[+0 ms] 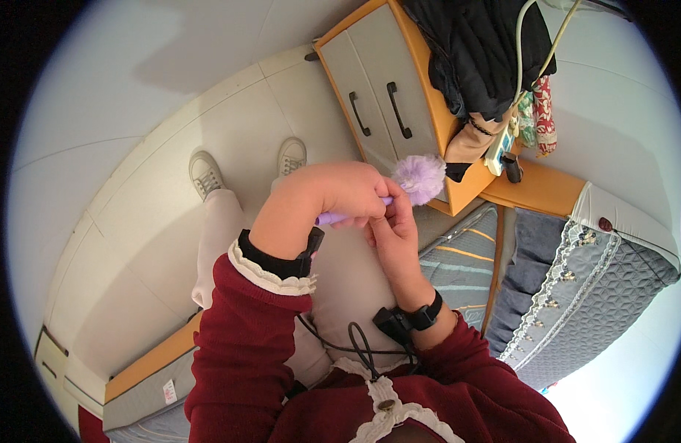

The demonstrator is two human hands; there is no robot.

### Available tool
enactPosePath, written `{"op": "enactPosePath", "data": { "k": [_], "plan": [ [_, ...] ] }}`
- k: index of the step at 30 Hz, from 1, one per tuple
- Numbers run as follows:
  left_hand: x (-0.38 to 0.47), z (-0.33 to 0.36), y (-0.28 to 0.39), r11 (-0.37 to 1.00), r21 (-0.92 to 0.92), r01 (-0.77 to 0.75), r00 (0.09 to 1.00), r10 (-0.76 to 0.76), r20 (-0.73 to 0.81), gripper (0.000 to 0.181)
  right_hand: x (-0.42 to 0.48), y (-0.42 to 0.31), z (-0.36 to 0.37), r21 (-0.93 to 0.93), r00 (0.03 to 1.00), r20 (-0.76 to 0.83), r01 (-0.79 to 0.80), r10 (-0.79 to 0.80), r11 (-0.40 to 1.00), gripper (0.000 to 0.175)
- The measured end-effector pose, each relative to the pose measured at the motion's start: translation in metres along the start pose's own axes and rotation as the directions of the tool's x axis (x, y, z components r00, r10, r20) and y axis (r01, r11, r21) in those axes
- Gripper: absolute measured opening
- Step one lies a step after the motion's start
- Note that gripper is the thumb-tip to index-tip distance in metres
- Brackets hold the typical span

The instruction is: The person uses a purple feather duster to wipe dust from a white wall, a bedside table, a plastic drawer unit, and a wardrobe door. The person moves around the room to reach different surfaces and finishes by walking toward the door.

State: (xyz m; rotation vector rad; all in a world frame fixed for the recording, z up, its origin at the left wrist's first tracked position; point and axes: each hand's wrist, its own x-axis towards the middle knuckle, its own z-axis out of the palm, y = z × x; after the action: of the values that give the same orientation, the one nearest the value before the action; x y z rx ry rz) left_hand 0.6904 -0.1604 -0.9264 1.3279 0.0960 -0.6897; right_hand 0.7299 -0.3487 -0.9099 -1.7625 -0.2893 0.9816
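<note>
A lavender pen [330,218] with a fluffy pale-purple pom-pom [419,180] on its end lies across both hands in front of my lap. My left hand [354,191] is curled around the barrel, wrist bent. Close to the pom-pom, the bent fingers of my right hand [395,227] close on the pen and meet the left fingertips. Part of the barrel is hidden by the fingers. Black straps with small devices circle both wrists.
To the upper right stands a wooden cabinet [374,83] with grey fronts and black handles. Dark clothing [479,50], a power strip [500,152] and cables lie on it. A bed mattress [465,260] and quilted grey headboard cover [601,288] are at right. A black cord [362,349] crosses my lap.
</note>
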Motion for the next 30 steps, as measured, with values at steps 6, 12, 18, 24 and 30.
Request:
{"op": "enactPosePath", "data": {
  "k": [6, 12, 18, 24, 30],
  "plan": [
    [-0.008, -0.004, 0.01, 0.96, -0.279, -0.006, 0.999, -0.007, -0.045, 0.026, 0.016, 0.004, -0.001, -0.12, 0.98, -0.182, -0.109, 0.086, 0.987, 0.034],
    [-0.005, 0.001, 0.004, 0.866, -0.416, -0.277, 0.961, 0.25, -0.119, 0.029, 0.022, -0.015, -0.012, -0.135, 0.954, -0.217, -0.238, 0.206, 0.962, 0.033],
    [0.023, 0.022, 0.01, 0.93, -0.005, -0.368, 0.861, 0.339, -0.38, 0.028, 0.037, -0.02, -0.024, -0.558, 0.984, -0.152, -0.004, -0.097, 0.83, 0.032],
    [0.042, 0.036, 0.017, 0.863, 0.13, -0.489, 0.625, 0.45, -0.638, 0.024, 0.041, -0.034, -0.047, -0.682, 0.974, -0.122, 0.056, -0.189, 0.729, 0.019],
    [0.048, 0.037, 0.013, 0.798, 0.213, -0.564, 0.604, 0.575, -0.553, 0.023, 0.044, -0.046, -0.06, -0.8, 0.939, -0.042, 0.174, -0.343, 0.574, 0.018]
  ]
}}
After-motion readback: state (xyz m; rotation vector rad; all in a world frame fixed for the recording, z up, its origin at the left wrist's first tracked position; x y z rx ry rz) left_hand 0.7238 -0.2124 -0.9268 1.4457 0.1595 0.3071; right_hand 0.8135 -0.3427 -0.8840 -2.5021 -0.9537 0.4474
